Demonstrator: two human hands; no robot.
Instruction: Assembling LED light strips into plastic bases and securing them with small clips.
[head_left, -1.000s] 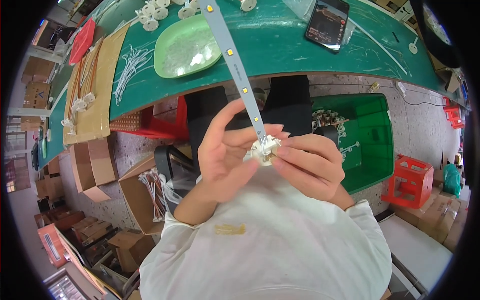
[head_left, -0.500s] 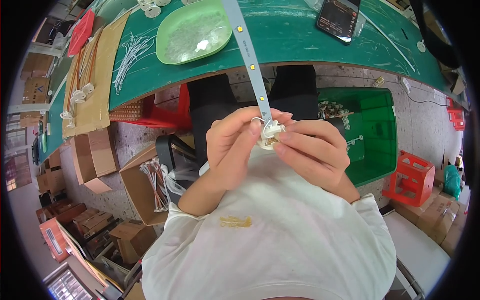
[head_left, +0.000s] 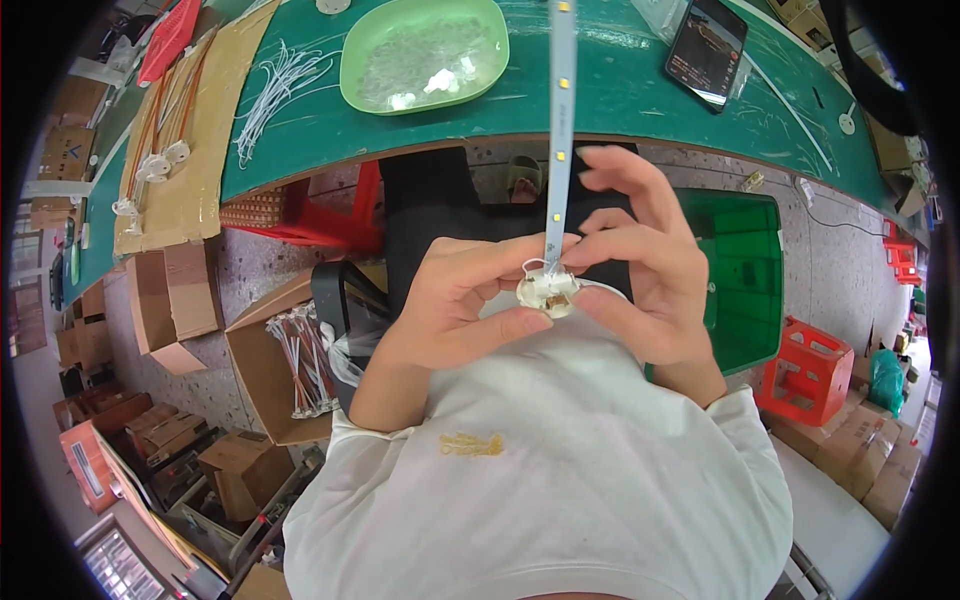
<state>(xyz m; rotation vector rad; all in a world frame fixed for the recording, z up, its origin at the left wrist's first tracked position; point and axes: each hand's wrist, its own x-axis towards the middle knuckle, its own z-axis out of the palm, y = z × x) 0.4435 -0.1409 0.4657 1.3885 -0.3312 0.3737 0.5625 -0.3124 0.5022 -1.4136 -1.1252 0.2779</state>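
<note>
A long narrow LED strip [head_left: 562, 120] with yellow chips stands up from a small round white plastic end cap [head_left: 548, 290] in front of my shirt. A thin white wire loops out by the joint. My left hand [head_left: 445, 300] is closed, its thumb on the cap's near side and its fingertips behind the strip's foot. On the other side, my right hand [head_left: 655, 270] grips the cap's edge between thumb and index finger, its remaining fingers raised and spread beside the strip. The fingertips hide part of the cap.
Across the green worktop [head_left: 610, 100] are a light-green bowl [head_left: 350, 75] of small clear pieces, white wires [head_left: 275, 100] and a phone [head_left: 708, 55]. To the right stand a green crate [head_left: 760, 270] and a red stool [head_left: 808, 370]. A carton [head_left: 262, 370] of wired parts is at left.
The strip has swung more upright and shifted right with the cap. My right hand's other fingers have lifted and spread, and my left thumb has moved down to the cap's near side.
</note>
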